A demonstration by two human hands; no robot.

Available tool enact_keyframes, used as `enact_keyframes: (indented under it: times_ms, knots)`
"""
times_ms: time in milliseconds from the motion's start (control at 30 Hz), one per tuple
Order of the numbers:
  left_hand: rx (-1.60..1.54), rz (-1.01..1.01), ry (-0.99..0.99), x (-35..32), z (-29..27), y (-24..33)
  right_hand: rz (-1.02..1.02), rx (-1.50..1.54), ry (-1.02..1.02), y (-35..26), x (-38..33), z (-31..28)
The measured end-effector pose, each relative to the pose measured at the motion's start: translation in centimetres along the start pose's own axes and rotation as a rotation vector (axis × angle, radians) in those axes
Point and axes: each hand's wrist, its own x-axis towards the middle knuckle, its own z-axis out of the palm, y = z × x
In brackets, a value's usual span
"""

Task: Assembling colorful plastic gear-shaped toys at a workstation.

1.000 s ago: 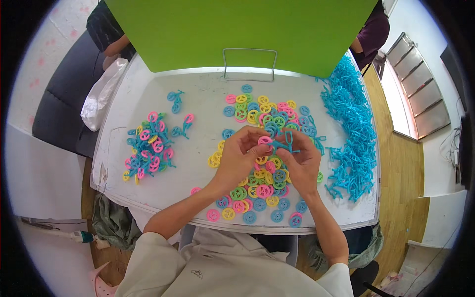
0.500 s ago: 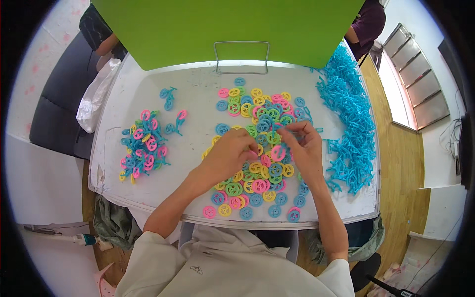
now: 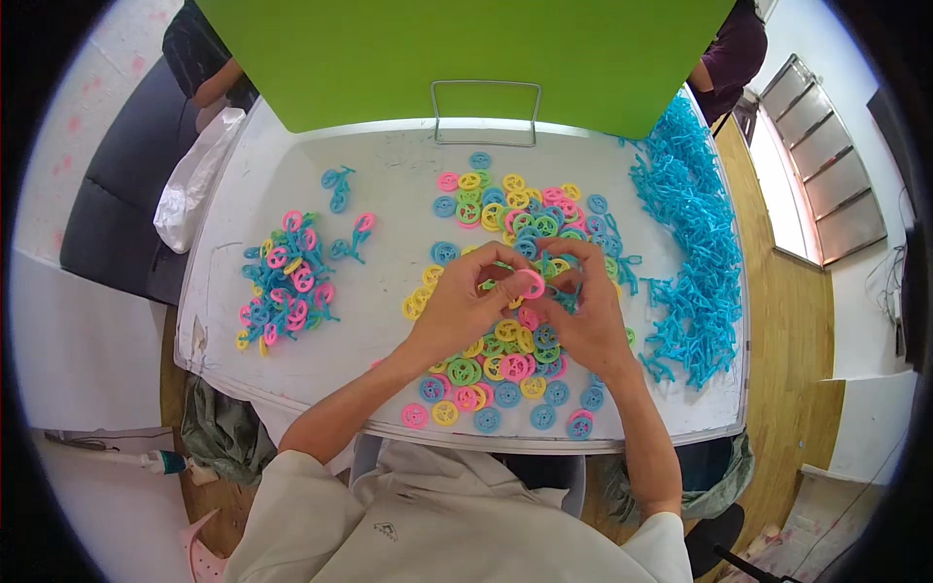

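Both hands now closer: left hand (image 3: 466, 301) pinching pink wheel (image 3: 535, 284), right hand (image 3: 595, 321) curled, grip unclear. Fitting looks mid-step.

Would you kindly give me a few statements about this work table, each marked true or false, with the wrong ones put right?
1. The left hand holds a pink wheel. True.
2. The right hand lies flat, far from the left. False: the right hand has bent fingers and is close to the left hand.
3. The big heap of blue parts is on the table's left. False: the heap of blue parts runs along the right side of the table.
4. A green board stands at the table's far side. True.
5. All loose wheels are yellow. False: the loose wheels are pink, yellow, green and blue.
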Motion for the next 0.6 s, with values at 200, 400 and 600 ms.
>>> enact_keyframes:
  times_ms: [200,400,600]
  knots:
    - [-0.071,0.074,-0.062,-0.3,1.0,0.0,-0.108,-0.034,-0.074,0.1,0.1,0.4]
    - [0.267,0.231,-0.014,-0.8,1.0,0.8,-0.245,-0.109,-0.052,0.2,0.2,0.8]
    - [0.236,0.139,-0.028,-1.1,0.2,1.3,-0.237,-0.036,-0.049,-0.2,0.2,0.9]
